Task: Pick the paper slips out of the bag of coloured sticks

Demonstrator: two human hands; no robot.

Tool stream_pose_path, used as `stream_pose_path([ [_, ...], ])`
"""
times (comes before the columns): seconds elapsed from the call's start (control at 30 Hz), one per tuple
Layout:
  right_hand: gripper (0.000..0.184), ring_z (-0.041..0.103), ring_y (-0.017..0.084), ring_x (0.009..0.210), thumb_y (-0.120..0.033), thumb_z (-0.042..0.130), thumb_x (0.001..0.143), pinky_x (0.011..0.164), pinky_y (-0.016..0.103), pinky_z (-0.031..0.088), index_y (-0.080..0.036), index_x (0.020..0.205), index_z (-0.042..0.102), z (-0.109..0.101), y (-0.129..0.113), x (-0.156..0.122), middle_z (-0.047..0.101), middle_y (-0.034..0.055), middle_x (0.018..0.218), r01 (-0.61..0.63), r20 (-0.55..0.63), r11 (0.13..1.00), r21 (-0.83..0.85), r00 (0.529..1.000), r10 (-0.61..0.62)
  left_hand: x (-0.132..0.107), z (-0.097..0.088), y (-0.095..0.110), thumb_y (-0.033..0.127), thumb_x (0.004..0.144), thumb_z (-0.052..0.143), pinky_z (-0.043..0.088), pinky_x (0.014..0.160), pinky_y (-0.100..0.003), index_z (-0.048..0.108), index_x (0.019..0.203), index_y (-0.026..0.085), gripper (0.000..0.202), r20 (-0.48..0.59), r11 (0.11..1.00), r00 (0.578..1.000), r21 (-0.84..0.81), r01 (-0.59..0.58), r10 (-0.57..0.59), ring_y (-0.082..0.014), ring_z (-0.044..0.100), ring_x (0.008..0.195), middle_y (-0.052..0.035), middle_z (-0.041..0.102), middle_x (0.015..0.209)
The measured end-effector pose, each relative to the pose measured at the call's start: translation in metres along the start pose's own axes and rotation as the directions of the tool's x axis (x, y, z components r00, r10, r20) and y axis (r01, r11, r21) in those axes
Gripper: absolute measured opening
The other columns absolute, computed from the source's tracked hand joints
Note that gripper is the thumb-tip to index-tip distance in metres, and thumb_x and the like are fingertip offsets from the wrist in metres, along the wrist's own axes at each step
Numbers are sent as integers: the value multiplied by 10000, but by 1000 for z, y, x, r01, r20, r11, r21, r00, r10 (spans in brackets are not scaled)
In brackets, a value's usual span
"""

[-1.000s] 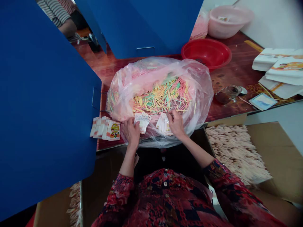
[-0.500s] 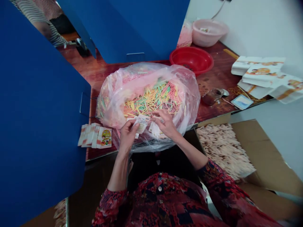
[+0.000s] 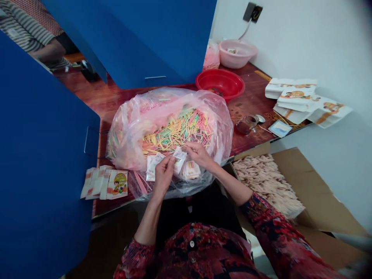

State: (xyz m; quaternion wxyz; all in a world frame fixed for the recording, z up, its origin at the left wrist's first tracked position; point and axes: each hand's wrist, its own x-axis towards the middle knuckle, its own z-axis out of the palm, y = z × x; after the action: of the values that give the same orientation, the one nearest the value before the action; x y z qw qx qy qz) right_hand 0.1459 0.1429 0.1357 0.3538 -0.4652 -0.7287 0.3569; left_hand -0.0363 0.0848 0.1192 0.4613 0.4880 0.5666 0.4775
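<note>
My left hand (image 3: 164, 174) pinches a small white printed packet (image 3: 179, 159) between thumb and fingers. At the packet's upper right edge, the fingertips of my right hand (image 3: 200, 155) are closed together; what they hold is too small to make out. Behind both hands, thin pink, yellow and green sticks (image 3: 177, 131) fill an open clear plastic bag (image 3: 128, 131). More white packets (image 3: 153, 164) lie on the bag's near edge by my left hand. Below my right hand lies another group of packets (image 3: 192, 169), with coloured sticks showing in one.
Blue partitions (image 3: 43, 162) stand left and behind. Printed paper packs (image 3: 117, 186) lie at the table's left, others (image 3: 299, 95) at right. A red basin (image 3: 240, 91), pink basin (image 3: 238, 58) and glass jar (image 3: 247, 124) stand rightward. A carton (image 3: 316, 186) holds many packets. Another person's arm shows upper left.
The view has shifted, so the table appears further left and lower. My hands have come closer together, and the packet in my left hand is now more upright, beside my right fingertips.
</note>
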Motion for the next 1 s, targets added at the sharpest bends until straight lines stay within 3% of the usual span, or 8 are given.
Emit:
stream_pose_path([
  [0.1,267,576,191,839,-301,475,1002,809,319,405,-184,794,594,-21,25,19,648,57,852,-192,-148,918,-348,978,149,1,-5,-9,511,883,618,464,742,-268,775,916,158,388,-81,1000,997,15,20,-19,-169,593,792,-25,712,821],
  [0.17,241,605,262,1006,-221,458,988,915,390,414,-129,979,680,-38,44,33,698,156,1057,-348,-289,724,-595,934,211,1,-9,-15,515,888,630,450,739,-261,774,907,162,381,-112,1000,994,21,17,-15,-161,577,785,-14,692,806],
  [0.23,322,596,331,1116,-158,426,976,976,465,406,-56,1130,690,-51,62,45,677,245,1190,-458,-381,515,-724,889,254,0,-13,-20,516,892,636,448,746,-260,775,910,164,379,-116,1000,993,15,20,-18,-159,575,789,-11,688,809],
  [0.33,414,588,372,1180,-82,378,959,1033,530,381,6,1243,666,-59,80,56,657,288,1249,-491,-399,367,-790,866,301,-1,-14,-23,511,896,640,467,784,-269,784,951,166,378,-116,999,993,-3,33,-33,-174,600,837,-20,714,858],
  [0.57,464,588,414,1162,-68,306,968,970,548,406,71,1280,620,-47,77,62,624,343,1253,-506,-379,375,-777,851,363,1,-12,-25,509,884,668,472,779,-266,795,932,180,356,-125,998,991,-45,37,-42,-174,596,817,-17,706,828],
  [0.7,476,595,421,1160,-86,354,963,964,542,408,108,1341,569,-48,73,66,614,372,1260,-513,-362,392,-764,843,398,0,-10,-26,510,868,690,463,737,-260,797,903,180,349,-127,997,991,-70,42,-51,-172,582,785,-13,692,799],
  [0.93,414,652,400,1126,-112,377,972,1028,582,384,44,1288,594,-60,76,62,676,317,1187,-578,-363,416,-702,793,488,-5,-16,-19,506,858,708,451,721,-250,797,880,182,337,-161,996,985,-74,51,-63,-160,566,778,-5,679,778],
  [1.0,396,638,384,1154,-156,418,972,1055,574,381,2,1300,574,-66,78,56,685,283,1189,-586,-353,467,-662,794,495,-4,-18,-21,516,848,727,451,740,-246,796,885,177,348,-195,991,978,-126,54,-78,-149,569,786,-5,687,796],
])
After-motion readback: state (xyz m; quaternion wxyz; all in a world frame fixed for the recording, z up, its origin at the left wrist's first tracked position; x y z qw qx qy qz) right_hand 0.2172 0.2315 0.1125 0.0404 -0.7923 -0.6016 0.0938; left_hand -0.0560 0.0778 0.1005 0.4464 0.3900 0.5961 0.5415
